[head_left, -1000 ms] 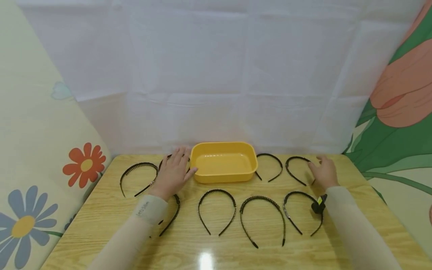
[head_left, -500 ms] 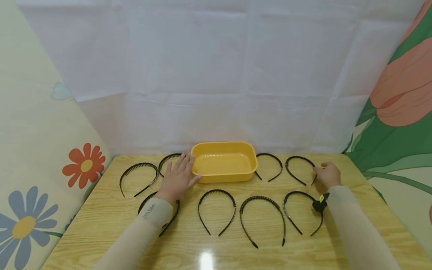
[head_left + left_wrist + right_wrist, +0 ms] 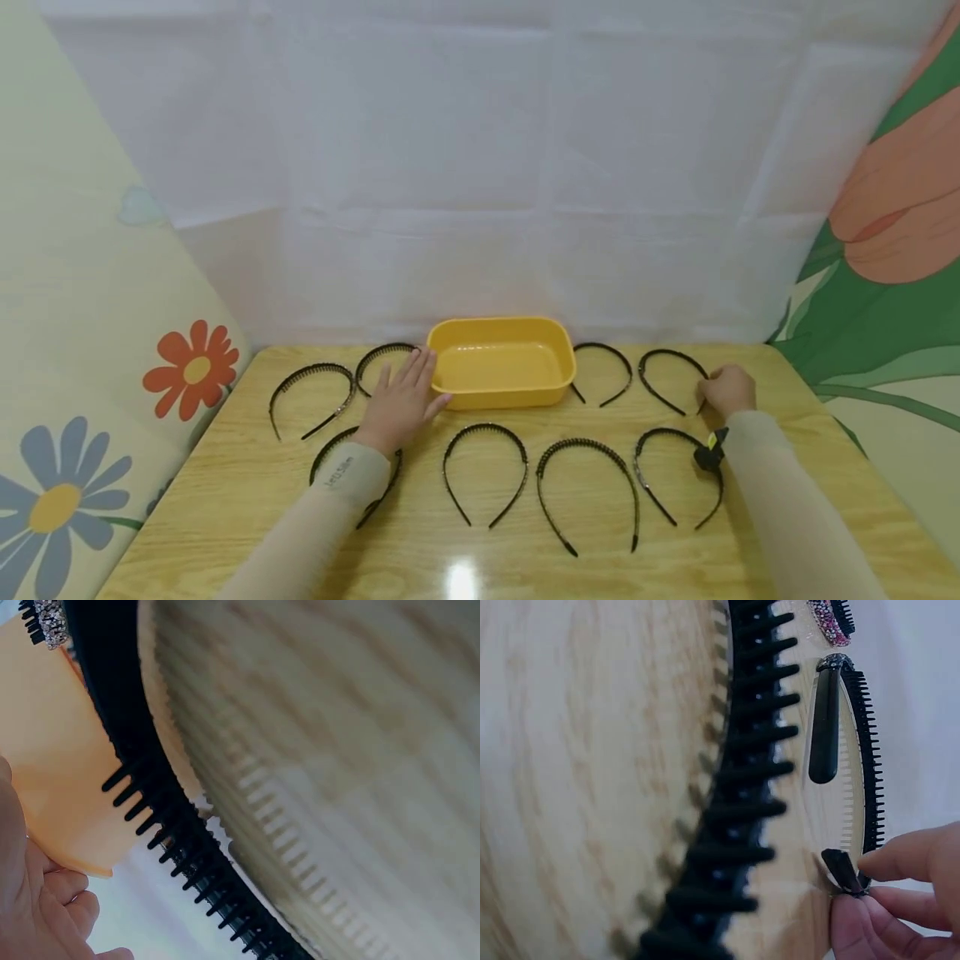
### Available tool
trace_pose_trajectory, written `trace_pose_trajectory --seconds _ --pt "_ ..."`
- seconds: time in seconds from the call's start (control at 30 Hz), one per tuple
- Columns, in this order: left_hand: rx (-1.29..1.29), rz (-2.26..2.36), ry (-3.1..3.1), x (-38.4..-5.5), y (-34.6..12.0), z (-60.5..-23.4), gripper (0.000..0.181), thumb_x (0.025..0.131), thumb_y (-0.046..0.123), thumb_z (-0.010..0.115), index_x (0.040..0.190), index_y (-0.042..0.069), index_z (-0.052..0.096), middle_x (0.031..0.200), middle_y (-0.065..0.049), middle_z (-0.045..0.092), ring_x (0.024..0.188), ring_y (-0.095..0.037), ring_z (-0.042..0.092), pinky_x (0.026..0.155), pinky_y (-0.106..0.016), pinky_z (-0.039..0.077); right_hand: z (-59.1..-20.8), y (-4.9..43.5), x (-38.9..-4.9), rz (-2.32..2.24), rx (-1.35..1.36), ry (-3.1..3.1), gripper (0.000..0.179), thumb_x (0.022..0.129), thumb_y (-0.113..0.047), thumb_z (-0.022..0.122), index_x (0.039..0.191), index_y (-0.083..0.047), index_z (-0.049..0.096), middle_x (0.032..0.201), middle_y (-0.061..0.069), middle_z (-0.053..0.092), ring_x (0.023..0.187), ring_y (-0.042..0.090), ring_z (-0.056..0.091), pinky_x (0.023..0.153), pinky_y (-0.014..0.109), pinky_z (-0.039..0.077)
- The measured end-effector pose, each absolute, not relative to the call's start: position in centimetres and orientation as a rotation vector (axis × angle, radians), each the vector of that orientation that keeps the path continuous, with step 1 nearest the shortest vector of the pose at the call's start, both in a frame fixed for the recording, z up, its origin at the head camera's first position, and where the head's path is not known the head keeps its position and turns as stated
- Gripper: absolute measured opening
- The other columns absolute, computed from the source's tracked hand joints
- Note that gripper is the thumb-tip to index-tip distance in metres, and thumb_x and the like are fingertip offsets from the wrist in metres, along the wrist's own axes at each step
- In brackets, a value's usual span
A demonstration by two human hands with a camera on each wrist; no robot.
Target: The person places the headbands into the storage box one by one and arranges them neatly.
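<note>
My right hand (image 3: 727, 390) pinches the right end of a black toothed headband (image 3: 670, 353) at the back right of the table. In the right wrist view, thumb and fingers close on that headband's (image 3: 871, 750) lower tip, and its other tip points toward the camera. At the left end of a yellow plastic box (image 3: 502, 399), my left hand (image 3: 397, 408) lies with its fingers extended along the outer wall. The left wrist view shows part of this hand (image 3: 45, 907) beside the yellow wall (image 3: 67, 772). Nothing lies inside the box.
More black headbands lie around: a left one (image 3: 311, 367), one behind my left hand (image 3: 382, 348), one right of the box (image 3: 600, 347). Several form a front row, including a middle one (image 3: 483, 427) and one (image 3: 667, 432) partly under my right wrist's camera (image 3: 708, 457). A white sheet (image 3: 502, 167) hangs behind.
My right hand has come down from above the back-right headband and now pinches its end. The left hand has shifted right and a little nearer me, alongside the box.
</note>
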State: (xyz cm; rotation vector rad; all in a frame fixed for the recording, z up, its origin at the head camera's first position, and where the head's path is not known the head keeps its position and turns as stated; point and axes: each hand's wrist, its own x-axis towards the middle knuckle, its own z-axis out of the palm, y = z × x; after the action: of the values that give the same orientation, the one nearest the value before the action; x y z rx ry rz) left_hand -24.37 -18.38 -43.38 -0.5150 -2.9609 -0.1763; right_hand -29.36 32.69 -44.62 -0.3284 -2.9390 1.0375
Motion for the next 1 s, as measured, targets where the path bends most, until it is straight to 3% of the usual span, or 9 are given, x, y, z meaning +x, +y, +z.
trace_pose_trajectory --seconds 0.23,0.47,0.63,0.73,0.87,1.0 --pt "-0.528 -0.166 -2.946 -24.6 -18.2 -43.3 0.078 0.107 0.046 0.046 0.158 -0.007 0.021 0.164 -0.023 0.021 0.153 -0.038 0.02 0.122 -0.062 0.014 -44.9 32.8 -29.6 1.012 -0.315 -2.915 0.036 0.094 -0.005 0.054 0.116 0.023 0.062 0.118 0.041 0.061 0.105 0.056 0.06 0.082 0.059 0.056" --pt "-0.535 -0.168 -2.941 -24.6 -18.2 -43.7 0.079 0.107 0.048 0.046 0.158 -0.007 0.021 0.164 -0.023 0.021 0.152 -0.038 0.021 0.122 -0.062 0.014 -44.7 33.1 -29.5 1.051 -0.327 -2.899 0.033 0.091 -0.006 0.057 0.108 0.022 0.065 0.109 0.039 0.064 0.102 0.056 0.06 0.084 0.061 0.055" --pt "-0.539 -0.189 -2.952 -24.2 -18.2 -44.3 0.08 0.107 0.05 0.044 0.158 -0.007 0.02 0.165 -0.023 0.021 0.153 -0.038 0.02 0.122 -0.062 0.014 -44.5 33.4 -28.8 1.064 -0.33 -2.899 0.032 0.091 -0.01 0.058 0.098 0.02 0.068 0.084 0.028 0.071 0.091 0.052 0.064 0.084 0.062 0.054" --pt "-0.544 -0.211 -2.952 -24.1 -18.2 -44.3 0.08 0.107 0.049 0.045 0.157 -0.008 0.021 0.164 -0.023 0.021 0.152 -0.039 0.02 0.122 -0.062 0.014 -44.3 33.7 -28.8 1.116 -0.34 -2.909 0.03 0.089 -0.01 0.057 0.089 0.016 0.072 0.066 0.015 0.07 0.078 0.041 0.068 0.088 0.062 0.053" --pt "-0.537 -0.223 -2.944 -24.2 -18.3 -44.1 0.079 0.107 0.049 0.045 0.157 -0.008 0.022 0.164 -0.023 0.022 0.152 -0.039 0.02 0.122 -0.062 0.015 -44.2 34.1 -29.3 1.352 -0.404 -2.872 0.024 0.087 -0.007 0.059 0.079 0.01 0.074 0.058 0.004 0.067 0.059 0.02 0.068 0.075 0.045 0.06" --pt "-0.531 -0.223 -2.94 -24.4 -18.4 -43.8 0.079 0.107 0.049 0.045 0.158 -0.007 0.022 0.164 -0.023 0.021 0.152 -0.039 0.02 0.122 -0.062 0.015 -43.8 34.2 -29.9 1.732 -0.519 -2.749 0.014 0.087 -0.001 0.061 0.084 0.011 0.069 0.061 0.004 0.066 0.054 0.013 0.065 0.056 0.027 0.059"
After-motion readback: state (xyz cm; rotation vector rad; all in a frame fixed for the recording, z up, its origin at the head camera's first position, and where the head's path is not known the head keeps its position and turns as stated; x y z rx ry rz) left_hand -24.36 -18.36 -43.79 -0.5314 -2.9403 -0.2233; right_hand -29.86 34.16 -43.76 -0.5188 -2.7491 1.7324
